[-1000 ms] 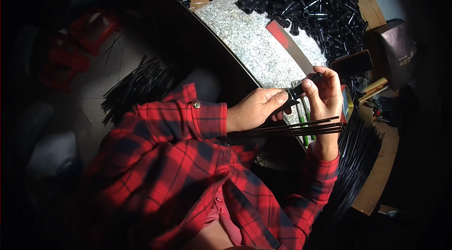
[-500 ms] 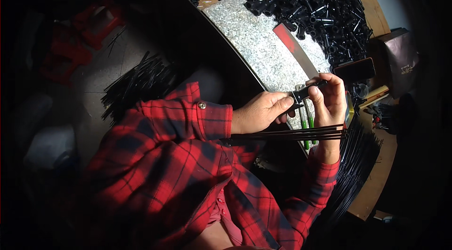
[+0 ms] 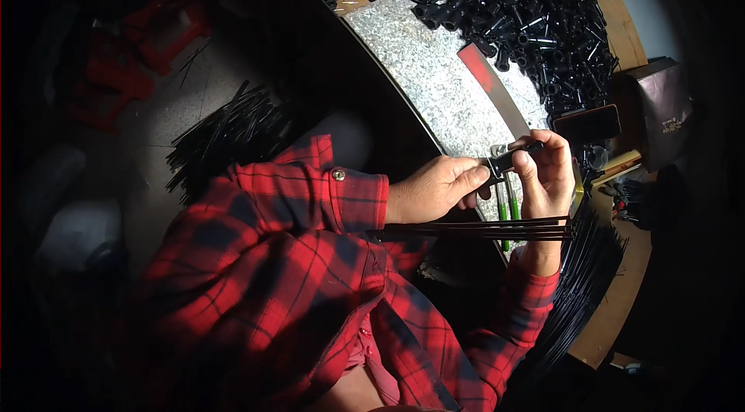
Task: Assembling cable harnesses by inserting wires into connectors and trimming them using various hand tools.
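Near the speckled board (image 3: 423, 70), left hand (image 3: 441, 188) and right hand (image 3: 551, 181) pinch a black part (image 3: 503, 163), its long axis slanting far-right.

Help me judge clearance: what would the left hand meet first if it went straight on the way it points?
Beyond the black part it holds, the left hand would likely meet the right hand first, though depth is unclear.
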The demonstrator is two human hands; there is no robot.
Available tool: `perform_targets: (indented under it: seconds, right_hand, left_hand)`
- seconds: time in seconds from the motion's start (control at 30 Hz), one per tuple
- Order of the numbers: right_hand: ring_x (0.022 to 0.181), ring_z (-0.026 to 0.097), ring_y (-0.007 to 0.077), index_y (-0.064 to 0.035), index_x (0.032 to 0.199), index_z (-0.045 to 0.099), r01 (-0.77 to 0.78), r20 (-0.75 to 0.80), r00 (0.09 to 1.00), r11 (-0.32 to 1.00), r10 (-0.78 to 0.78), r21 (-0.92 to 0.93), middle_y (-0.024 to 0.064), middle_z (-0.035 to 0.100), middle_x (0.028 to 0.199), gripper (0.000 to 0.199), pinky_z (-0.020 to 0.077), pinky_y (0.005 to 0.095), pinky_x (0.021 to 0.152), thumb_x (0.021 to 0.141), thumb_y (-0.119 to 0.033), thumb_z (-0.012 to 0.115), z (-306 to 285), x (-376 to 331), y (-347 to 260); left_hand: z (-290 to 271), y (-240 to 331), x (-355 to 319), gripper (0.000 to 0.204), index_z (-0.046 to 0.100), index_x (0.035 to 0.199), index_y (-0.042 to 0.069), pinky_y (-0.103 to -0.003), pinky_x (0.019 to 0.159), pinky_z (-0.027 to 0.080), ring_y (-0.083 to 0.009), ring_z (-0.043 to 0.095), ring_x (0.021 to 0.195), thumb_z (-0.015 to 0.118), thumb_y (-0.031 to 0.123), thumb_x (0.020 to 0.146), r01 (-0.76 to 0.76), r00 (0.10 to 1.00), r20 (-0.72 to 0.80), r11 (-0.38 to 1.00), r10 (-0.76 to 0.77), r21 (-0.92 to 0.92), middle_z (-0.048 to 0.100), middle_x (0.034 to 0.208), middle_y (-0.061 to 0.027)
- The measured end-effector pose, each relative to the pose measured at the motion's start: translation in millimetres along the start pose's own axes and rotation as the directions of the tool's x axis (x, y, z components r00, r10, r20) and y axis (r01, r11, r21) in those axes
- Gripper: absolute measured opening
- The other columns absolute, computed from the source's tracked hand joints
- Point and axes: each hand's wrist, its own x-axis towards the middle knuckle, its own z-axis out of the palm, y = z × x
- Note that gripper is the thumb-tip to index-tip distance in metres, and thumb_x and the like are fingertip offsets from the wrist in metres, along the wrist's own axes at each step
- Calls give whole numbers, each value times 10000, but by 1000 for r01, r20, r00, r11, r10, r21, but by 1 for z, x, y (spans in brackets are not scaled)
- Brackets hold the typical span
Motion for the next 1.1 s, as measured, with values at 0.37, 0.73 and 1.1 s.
perform_targets:
  seconds: [0.37, 0.73, 1.1]
  right_hand:
    - [846, 550, 127, -6, 1086, 446, -22, -17, 1000, 998, 23, 58, 95, 571, 926, 295, 457, 246, 771, 825, 14, 582, -6, -3, 4]
    - [789, 536, 120, -5, 1114, 428, -41, -32, 998, 994, 44, 101, 82, 561, 897, 368, 452, 236, 724, 799, 7, 616, -4, -4, 5]
    - [746, 526, 141, -7, 929, 528, -11, 105, 993, 940, 50, -340, 59, 527, 805, 262, 438, 266, 678, 724, -63, 681, 8, -20, 8]
  left_hand:
    - [-2, -5, 4, 335, 572, 894, 12, -219, 641, 450, -62, 515, 686, 380, 278, 962, -18, 998, 61, 997, 22, -69, 559, 747, 6]
    - [-1, 0, 3, 314, 549, 1068, 7, -214, 680, 448, -59, 512, 739, 377, 248, 965, 31, 998, 69, 970, -14, -240, 566, 858, 6]
    - [-13, -8, 3, 344, 478, 1190, -10, -209, 747, 442, -50, 515, 832, 375, 230, 966, 104, 990, 131, 917, -57, -385, 556, 904, 5]
